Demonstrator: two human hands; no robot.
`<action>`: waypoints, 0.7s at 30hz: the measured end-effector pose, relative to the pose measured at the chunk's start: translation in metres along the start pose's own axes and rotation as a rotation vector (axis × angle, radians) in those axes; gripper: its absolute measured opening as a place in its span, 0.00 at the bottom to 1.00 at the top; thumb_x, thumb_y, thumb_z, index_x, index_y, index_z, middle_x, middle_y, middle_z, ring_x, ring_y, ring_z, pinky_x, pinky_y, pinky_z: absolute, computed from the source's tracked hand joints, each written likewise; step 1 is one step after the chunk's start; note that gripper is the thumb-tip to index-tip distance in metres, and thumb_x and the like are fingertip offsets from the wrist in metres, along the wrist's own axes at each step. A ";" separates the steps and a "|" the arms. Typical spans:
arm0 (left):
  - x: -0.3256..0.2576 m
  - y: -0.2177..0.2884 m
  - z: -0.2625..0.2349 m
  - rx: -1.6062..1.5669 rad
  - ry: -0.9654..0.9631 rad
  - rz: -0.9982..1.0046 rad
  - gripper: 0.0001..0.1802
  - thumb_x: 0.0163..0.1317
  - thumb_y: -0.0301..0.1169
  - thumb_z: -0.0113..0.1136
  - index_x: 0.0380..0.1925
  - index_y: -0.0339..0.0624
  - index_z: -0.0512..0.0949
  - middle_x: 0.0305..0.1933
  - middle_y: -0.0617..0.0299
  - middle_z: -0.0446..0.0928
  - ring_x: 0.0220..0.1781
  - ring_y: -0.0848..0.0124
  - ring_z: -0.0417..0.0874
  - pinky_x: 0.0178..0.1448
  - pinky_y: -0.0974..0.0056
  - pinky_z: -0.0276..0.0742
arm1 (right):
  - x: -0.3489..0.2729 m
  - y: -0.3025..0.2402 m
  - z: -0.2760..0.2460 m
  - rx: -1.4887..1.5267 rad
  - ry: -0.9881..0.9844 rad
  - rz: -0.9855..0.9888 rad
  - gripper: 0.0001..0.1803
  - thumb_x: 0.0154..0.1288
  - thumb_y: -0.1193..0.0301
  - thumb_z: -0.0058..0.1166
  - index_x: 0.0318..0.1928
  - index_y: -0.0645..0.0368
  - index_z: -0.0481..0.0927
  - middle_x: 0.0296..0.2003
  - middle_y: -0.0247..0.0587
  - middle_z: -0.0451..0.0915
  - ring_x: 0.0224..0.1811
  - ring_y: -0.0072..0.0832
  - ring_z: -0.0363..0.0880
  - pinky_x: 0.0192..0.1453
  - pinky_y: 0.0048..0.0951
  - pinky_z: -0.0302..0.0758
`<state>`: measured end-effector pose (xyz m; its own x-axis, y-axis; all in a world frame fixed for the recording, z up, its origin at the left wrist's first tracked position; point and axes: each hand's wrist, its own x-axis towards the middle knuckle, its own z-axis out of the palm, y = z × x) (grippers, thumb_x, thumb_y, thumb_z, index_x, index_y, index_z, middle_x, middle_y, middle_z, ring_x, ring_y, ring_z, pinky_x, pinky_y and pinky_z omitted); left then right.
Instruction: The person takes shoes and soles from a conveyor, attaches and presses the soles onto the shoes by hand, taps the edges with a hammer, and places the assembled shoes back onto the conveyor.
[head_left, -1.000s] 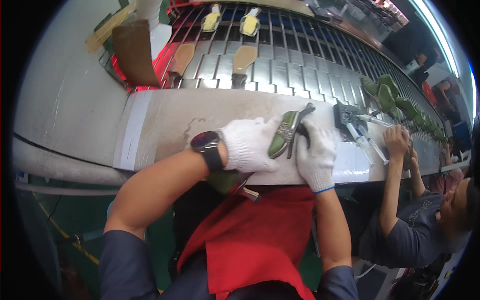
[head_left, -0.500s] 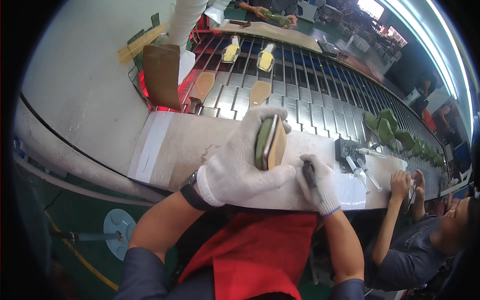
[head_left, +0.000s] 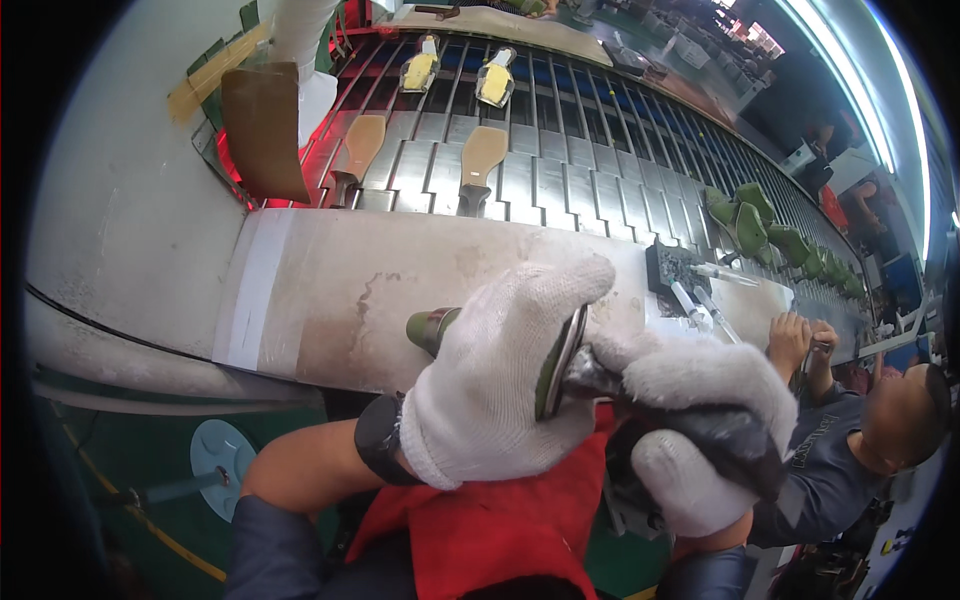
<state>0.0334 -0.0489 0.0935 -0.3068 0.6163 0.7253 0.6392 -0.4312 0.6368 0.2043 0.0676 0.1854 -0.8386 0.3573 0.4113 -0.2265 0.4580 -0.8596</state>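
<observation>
Gloved left hand is gripping a green shoe; gloved right hand is clasping a dark tool at its edge.

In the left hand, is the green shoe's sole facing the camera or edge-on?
Edge-on: beside the left hand, the green shoe shows a narrow sole edge.
</observation>
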 end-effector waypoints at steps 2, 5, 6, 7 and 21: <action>-0.001 0.003 0.001 -0.004 -0.019 0.038 0.49 0.51 0.23 0.80 0.74 0.30 0.68 0.63 0.42 0.78 0.60 0.48 0.86 0.67 0.50 0.81 | 0.009 -0.011 0.002 -0.012 0.093 0.161 0.28 0.63 0.58 0.80 0.50 0.71 0.87 0.50 0.58 0.91 0.54 0.44 0.92 0.65 0.43 0.86; -0.017 0.010 0.002 0.049 -0.015 0.030 0.50 0.50 0.23 0.81 0.75 0.29 0.68 0.63 0.41 0.78 0.59 0.47 0.86 0.66 0.48 0.81 | 0.014 -0.020 -0.001 -0.073 0.060 0.211 0.25 0.62 0.63 0.79 0.49 0.72 0.87 0.51 0.56 0.91 0.56 0.45 0.93 0.66 0.43 0.87; -0.023 0.015 0.001 0.026 -0.012 0.038 0.52 0.49 0.23 0.83 0.75 0.28 0.67 0.63 0.41 0.78 0.59 0.46 0.86 0.65 0.48 0.81 | 0.010 -0.024 0.001 0.075 0.000 0.203 0.23 0.64 0.66 0.77 0.51 0.72 0.87 0.51 0.57 0.91 0.56 0.45 0.93 0.66 0.43 0.87; -0.026 0.018 0.007 0.017 0.106 0.095 0.44 0.51 0.23 0.75 0.71 0.29 0.72 0.58 0.41 0.80 0.52 0.43 0.85 0.57 0.44 0.82 | 0.010 -0.022 0.000 0.220 -0.064 0.180 0.22 0.66 0.69 0.76 0.53 0.73 0.87 0.52 0.57 0.91 0.57 0.46 0.93 0.67 0.42 0.86; -0.141 -0.073 0.021 0.644 0.091 0.202 0.30 0.71 0.29 0.65 0.71 0.36 0.70 0.70 0.40 0.80 0.74 0.43 0.82 0.86 0.34 0.64 | -0.123 0.111 0.083 0.627 0.347 0.585 0.17 0.79 0.79 0.53 0.63 0.73 0.82 0.59 0.57 0.89 0.62 0.41 0.91 0.68 0.41 0.89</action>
<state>0.0451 -0.0900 -0.0606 -0.1775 0.4950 0.8506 0.9738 -0.0366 0.2245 0.2408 0.0071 0.0139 -0.7313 0.6632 -0.1596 -0.1254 -0.3608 -0.9242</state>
